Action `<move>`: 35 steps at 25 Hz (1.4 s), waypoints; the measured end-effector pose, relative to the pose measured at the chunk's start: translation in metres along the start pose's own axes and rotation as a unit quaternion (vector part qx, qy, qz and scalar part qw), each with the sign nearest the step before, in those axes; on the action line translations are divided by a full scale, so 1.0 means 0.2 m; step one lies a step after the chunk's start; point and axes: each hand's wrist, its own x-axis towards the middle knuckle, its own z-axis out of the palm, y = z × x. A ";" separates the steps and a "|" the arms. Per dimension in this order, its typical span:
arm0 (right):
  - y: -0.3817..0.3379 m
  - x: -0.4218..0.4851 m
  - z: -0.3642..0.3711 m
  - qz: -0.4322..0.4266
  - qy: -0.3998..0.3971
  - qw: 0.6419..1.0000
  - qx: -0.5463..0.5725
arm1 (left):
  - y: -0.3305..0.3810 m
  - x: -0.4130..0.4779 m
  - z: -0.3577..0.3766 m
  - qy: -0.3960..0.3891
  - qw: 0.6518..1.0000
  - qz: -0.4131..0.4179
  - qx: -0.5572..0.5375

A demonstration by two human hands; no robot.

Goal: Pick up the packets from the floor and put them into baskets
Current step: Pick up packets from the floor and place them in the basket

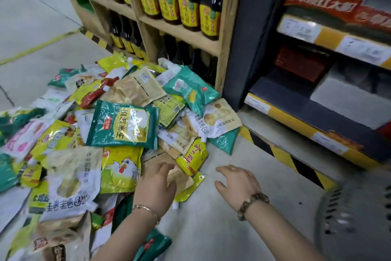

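Packets [122, 123] heap the floor [211, 235]; my left hand [156, 184] rests on a tan packet [179, 176], fingers loose, right hand [237, 180] spread and empty (picking stage); next, pinch it and lift

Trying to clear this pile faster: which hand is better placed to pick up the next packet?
Left. The left hand rests on a tan packet at the pile's near edge, while the right hand hovers open over bare floor, touching no packet.
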 end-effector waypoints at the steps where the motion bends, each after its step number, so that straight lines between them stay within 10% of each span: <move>1: -0.02 0.05 0.07 0.006 -0.018 1.000 0.008 | -0.06 0.00 0.07 -0.008 1.000 -0.016 -0.007; 6: -0.12 0.35 0.43 0.140 -0.090 0.967 0.193 | -0.23 0.07 0.34 -0.028 0.994 -0.077 -0.070; 15: -0.17 0.75 0.62 0.493 0.022 0.744 0.450 | -0.29 0.22 0.49 -0.046 0.974 -0.104 -0.194; 26: 0.04 0.40 0.60 0.320 0.092 0.597 0.730 | -0.33 0.20 0.43 0.041 0.948 -0.080 -0.304; 29: 0.17 0.14 0.47 0.241 0.053 0.612 0.751 | -0.32 0.19 0.38 0.051 0.942 -0.049 -0.327; 35: 0.13 0.09 0.21 0.103 -0.217 0.759 0.605 | -0.30 0.12 0.28 -0.092 0.951 0.063 -0.288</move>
